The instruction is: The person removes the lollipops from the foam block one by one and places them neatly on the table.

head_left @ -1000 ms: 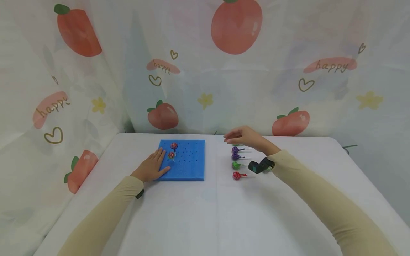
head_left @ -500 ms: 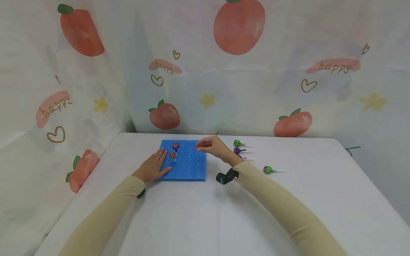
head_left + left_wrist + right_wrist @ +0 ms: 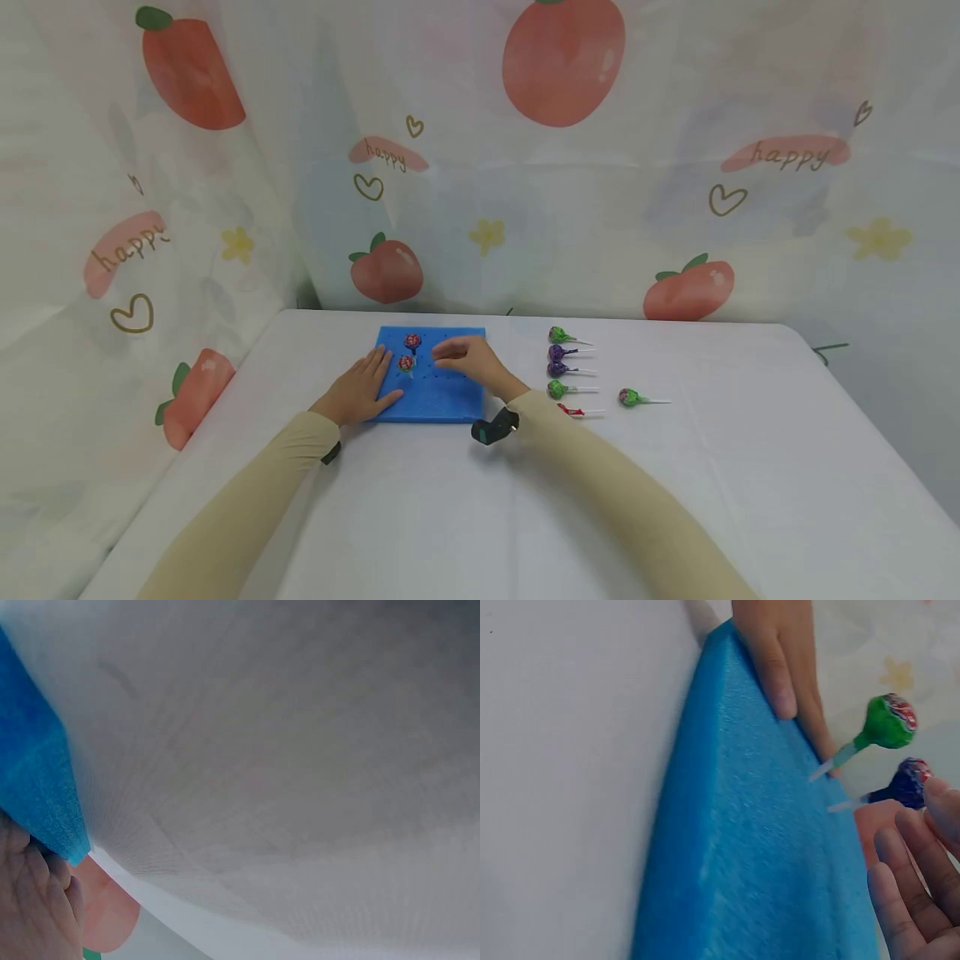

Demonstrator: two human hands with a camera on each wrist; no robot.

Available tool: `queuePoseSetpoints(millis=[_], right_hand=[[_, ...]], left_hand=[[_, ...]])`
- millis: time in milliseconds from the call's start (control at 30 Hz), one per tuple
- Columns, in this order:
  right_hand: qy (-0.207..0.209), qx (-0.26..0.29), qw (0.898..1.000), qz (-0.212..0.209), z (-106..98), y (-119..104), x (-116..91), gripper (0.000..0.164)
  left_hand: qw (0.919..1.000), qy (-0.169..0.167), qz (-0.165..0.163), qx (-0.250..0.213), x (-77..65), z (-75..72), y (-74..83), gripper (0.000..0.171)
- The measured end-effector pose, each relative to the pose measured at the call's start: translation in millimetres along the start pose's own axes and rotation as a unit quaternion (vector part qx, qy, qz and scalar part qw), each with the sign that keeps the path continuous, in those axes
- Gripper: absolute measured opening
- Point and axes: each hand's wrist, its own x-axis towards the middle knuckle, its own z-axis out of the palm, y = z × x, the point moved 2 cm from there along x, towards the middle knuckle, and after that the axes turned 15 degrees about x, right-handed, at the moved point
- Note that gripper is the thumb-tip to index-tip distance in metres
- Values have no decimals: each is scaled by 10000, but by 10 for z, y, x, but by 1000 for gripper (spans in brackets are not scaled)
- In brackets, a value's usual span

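Observation:
A blue foam board (image 3: 435, 404) with small holes lies on the white table. Two lollipops stand upright in its left part: one with a red and dark blue wrapper (image 3: 412, 341), the other with a green and red wrapper (image 3: 406, 363). My left hand (image 3: 356, 390) rests flat on the board's left edge, thumb spread. Over the board's right half hovers my right hand (image 3: 468, 360), fingers loosely bent and thumb apart, just right of the lollipops. In the right wrist view its thumb (image 3: 946, 810) overlaps the dark blue lollipop (image 3: 907, 784), beside the green one (image 3: 889, 724).
Right of the board several wrapped lollipops lie in a column: a green one (image 3: 557, 335), two purple, another green (image 3: 557, 389) and a red one (image 3: 572, 410) partly behind my right sleeve. A green lollipop (image 3: 632, 397) lies farther right. A printed cloth hangs behind the table.
My right hand has moved left from above the lying lollipops to over the board, close to the standing ones. The left hand stays on the board's edge.

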Motion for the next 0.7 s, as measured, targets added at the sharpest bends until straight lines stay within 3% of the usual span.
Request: queuePoseSetpoints(millis=[500,700], right_hand=[[-226,223,9994,-167,295,114,95,25],[-206,46,9997,-90,361,125,151,27]], left_hand=[[10000,75,64,4,30,20,-4,80],[9999,37,64,86,23,27,-10,80]])
